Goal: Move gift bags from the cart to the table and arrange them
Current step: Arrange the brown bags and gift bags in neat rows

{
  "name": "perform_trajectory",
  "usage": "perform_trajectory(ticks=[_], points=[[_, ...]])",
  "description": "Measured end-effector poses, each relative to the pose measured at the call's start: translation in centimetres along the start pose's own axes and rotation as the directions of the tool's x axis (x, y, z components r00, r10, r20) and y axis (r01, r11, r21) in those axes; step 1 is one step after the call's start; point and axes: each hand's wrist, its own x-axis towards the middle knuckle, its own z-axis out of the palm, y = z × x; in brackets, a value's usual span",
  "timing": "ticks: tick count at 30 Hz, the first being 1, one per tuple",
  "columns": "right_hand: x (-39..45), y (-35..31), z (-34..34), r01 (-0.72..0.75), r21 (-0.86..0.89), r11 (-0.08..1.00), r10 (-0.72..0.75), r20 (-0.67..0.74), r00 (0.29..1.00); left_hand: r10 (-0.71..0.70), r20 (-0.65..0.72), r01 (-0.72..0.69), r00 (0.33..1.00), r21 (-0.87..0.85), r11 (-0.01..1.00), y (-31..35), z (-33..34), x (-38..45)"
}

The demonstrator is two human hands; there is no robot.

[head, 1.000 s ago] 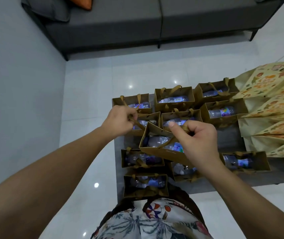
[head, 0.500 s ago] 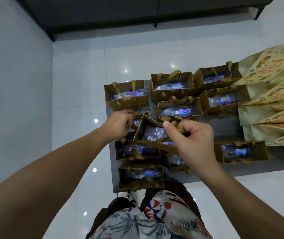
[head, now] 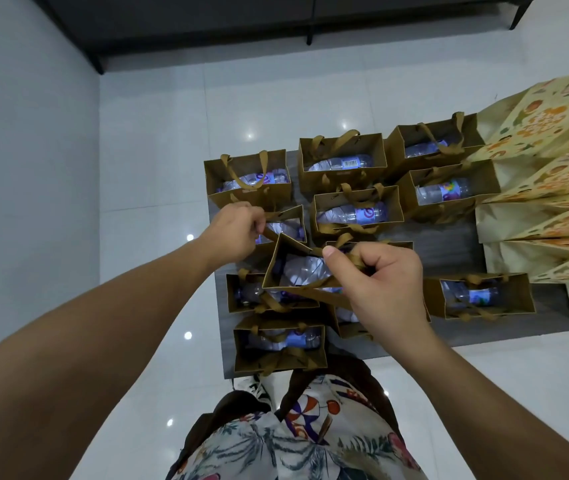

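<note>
I hold a small brown gift bag (head: 276,271) with a water bottle inside above the low grey table (head: 442,237). My left hand (head: 236,230) pinches its left ribbon handle, and my right hand (head: 383,289) grips the right ribbon handle, so the bag's mouth is stretched open. Several more brown gift bags stand on the table around it, such as one at the near left corner (head: 278,355), one at the far left (head: 248,181) and one at the right (head: 480,296). Each holds a bottle.
Cream patterned bags (head: 546,188) are stacked along the table's right end. A dark sofa (head: 276,26) stands beyond on the glossy white tile floor (head: 158,133). A grey wall (head: 16,168) runs along the left. My patterned shirt fills the bottom of the view.
The held bag has sunk slightly toward the table's left middle, and both hands have kept their hold on its handles. My view has tilted down, so the sofa has slid toward the top.
</note>
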Motion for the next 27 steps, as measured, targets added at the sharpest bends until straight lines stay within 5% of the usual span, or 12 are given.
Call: perform_trajectory(ticks=[8,14,27], points=[[-1.0,-0.4,-0.5,0.019,-0.022,1.000,-0.019,-0.034,0.999,-0.051,-0.112,0.051,0.992,-0.009,0.999,0.2,0.5,-3.3],[-2.2,-0.1,-0.8,0.061,-0.051,0.997,-0.064,-0.057,0.996,-0.114,0.252,0.109,0.961,0.031,0.994,0.0,5.5,-7.1],[-4.0,2.5,-4.2,0.009,-0.093,0.996,-0.025,-0.176,0.984,-0.097,0.390,0.091,0.916,0.033,0.995,1.0,14.0,-6.0]])
